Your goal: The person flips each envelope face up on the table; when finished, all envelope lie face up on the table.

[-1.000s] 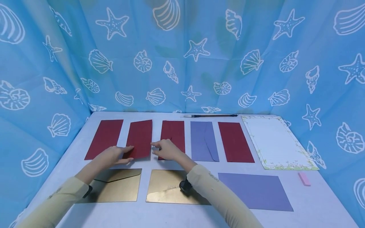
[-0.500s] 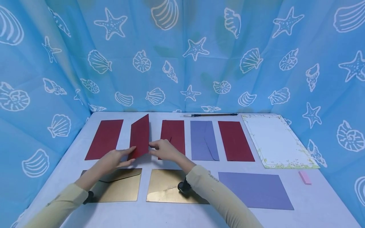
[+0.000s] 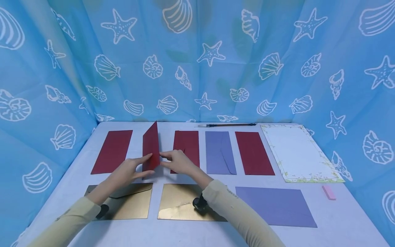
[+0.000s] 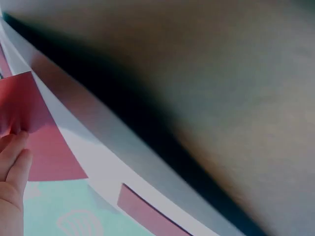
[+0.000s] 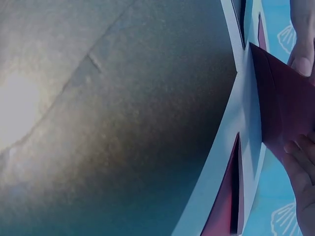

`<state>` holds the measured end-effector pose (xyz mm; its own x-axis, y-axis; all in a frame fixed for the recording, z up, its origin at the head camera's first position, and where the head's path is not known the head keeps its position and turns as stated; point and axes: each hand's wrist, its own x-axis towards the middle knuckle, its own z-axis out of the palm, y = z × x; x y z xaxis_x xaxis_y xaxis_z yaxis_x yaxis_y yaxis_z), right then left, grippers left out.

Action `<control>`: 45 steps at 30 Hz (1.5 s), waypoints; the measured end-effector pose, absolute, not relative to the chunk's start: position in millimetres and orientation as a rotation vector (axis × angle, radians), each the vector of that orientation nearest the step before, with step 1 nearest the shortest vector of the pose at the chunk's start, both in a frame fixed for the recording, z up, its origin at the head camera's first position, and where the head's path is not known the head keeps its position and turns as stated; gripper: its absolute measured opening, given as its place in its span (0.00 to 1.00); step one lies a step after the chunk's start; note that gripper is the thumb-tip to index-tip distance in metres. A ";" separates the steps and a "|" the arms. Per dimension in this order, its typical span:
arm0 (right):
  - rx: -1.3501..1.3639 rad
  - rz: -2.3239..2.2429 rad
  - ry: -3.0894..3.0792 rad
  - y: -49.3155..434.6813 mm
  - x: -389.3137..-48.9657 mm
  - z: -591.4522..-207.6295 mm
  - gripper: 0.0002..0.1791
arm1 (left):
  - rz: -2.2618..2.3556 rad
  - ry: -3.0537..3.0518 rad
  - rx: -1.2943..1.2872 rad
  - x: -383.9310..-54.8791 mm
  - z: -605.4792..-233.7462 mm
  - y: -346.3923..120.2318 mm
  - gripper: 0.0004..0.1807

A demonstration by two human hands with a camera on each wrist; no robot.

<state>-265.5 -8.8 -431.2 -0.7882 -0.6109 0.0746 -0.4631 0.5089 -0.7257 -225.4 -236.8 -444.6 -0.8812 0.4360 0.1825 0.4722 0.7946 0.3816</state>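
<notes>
A dark red envelope (image 3: 151, 145) stands on edge in the back row, steeply tilted up from the table. My left hand (image 3: 129, 169) holds its lower part, the index finger on the smooth face and the thumb across the near end. My right hand (image 3: 179, 161) grips the right side with curled fingers; some fingertips are hidden behind the paper. In the right wrist view both hands meet the seamed face of this envelope (image 5: 283, 105). The left wrist view has the fingers against its smooth face (image 4: 54, 157).
Other red envelopes (image 3: 111, 151) and a purple envelope (image 3: 219, 147) lie alongside. Gold envelopes (image 3: 176, 197) and a purple one (image 3: 274, 206) lie in front. A brush pen (image 3: 228, 125) is at the back; a bordered sheet (image 3: 299, 151) and pink eraser (image 3: 328, 192) lie right.
The red envelope has gone from nearly flat to steeply upright, its right side lifted and swung left. My left hand has shifted slightly right; my right hand has edged left with the envelope.
</notes>
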 end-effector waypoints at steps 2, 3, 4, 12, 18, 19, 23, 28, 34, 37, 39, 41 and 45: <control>-0.935 -1.146 2.572 -8.8 -265.4 -430.6 0.25 | -0.700 -2.877 -0.735 -226.8 -443.4 -234.3 0.41; -0.946 -1.146 2.580 -8.9 -265.4 -429.9 0.26 | -0.730 -2.869 -0.736 -227.1 -442.5 -233.1 0.40; -0.958 -1.145 2.592 -9.0 -265.2 -429.1 0.26 | -0.752 -2.857 -0.738 -227.6 -442.4 -232.3 0.40; -1.065 -1.161 2.660 -9.0 -261.8 -422.1 0.27 | -0.931 -2.791 -0.722 -226.8 -438.8 -224.5 0.39; -1.091 -1.219 2.645 -12.7 -259.5 -419.9 0.27 | -1.034 -2.744 -0.694 -223.9 -440.4 -224.4 0.39; -1.094 -1.225 2.640 -13.9 -259.1 -420.4 0.28 | -1.038 -2.739 -0.687 -222.9 -440.8 -225.2 0.39; -1.103 -1.212 2.624 -18.1 -257.4 -423.0 0.28 | -1.033 -2.701 -0.668 -217.7 -440.1 -229.0 0.42; -1.124 -1.188 2.622 -22.8 -256.9 -427.4 0.27 | -0.992 -2.619 -0.660 -213.3 -436.2 -233.0 0.47; -1.098 -1.139 2.594 -23.4 -257.3 -429.6 0.27 | -0.938 -2.566 -0.664 -213.0 -433.0 -236.8 0.49; -1.076 -1.099 2.573 -23.6 -258.3 -431.5 0.27 | -0.899 -2.559 -0.650 -212.2 -431.1 -239.5 0.48; -1.059 -1.072 2.553 -23.9 -259.2 -433.2 0.28 | -0.871 -2.565 -0.632 -211.3 -429.9 -241.7 0.48; -1.043 -1.044 2.535 -24.5 -259.3 -434.6 0.28 | -0.842 -2.568 -0.612 -210.7 -429.0 -244.6 0.47; -1.006 -1.003 2.514 -25.1 -258.5 -436.2 0.27 | -0.764 -2.565 -0.588 -210.6 -429.0 -251.2 0.46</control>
<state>-258.5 -25.1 -436.2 -0.7292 -0.6840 0.0191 -0.5094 0.5239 -0.6827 -210.6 -251.2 -429.0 -0.8322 0.2766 0.4806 0.4945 0.7622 0.4177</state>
